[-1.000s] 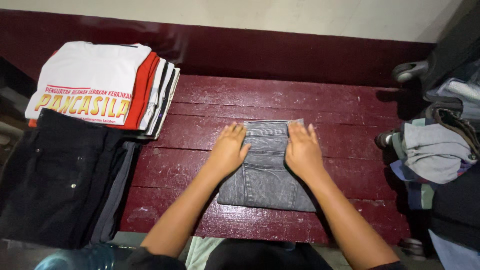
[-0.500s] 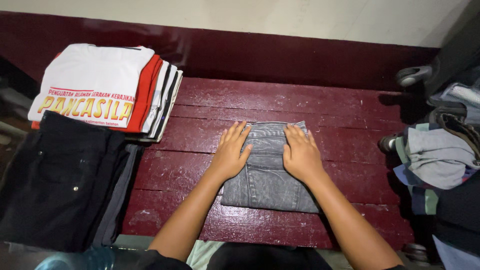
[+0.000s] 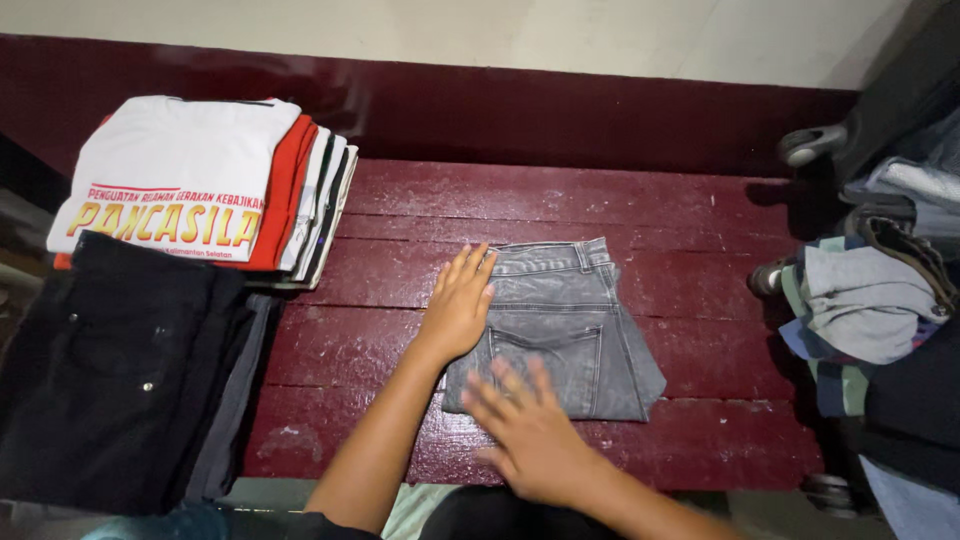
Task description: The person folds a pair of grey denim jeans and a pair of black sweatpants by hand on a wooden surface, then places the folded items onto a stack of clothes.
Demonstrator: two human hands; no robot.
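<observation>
A folded pair of grey jeans (image 3: 570, 320) lies in the middle of a dark red wooden bench (image 3: 690, 210). My left hand (image 3: 458, 305) rests flat on the jeans' left edge, fingers spread toward the waistband. My right hand (image 3: 530, 430) is blurred over the jeans' near edge, fingers apart, holding nothing.
A stack of folded shirts (image 3: 200, 185), white on top with red beneath, sits at the bench's left end. Folded black trousers (image 3: 110, 370) lie in front of it. A pile of loose clothes (image 3: 880, 300) is heaped at the right, beside wheels of a dark case (image 3: 810, 145).
My right hand has left the jeans' upper right part and swept back to their near edge. The jeans' right side now lies uncovered. The left hand has stayed put.
</observation>
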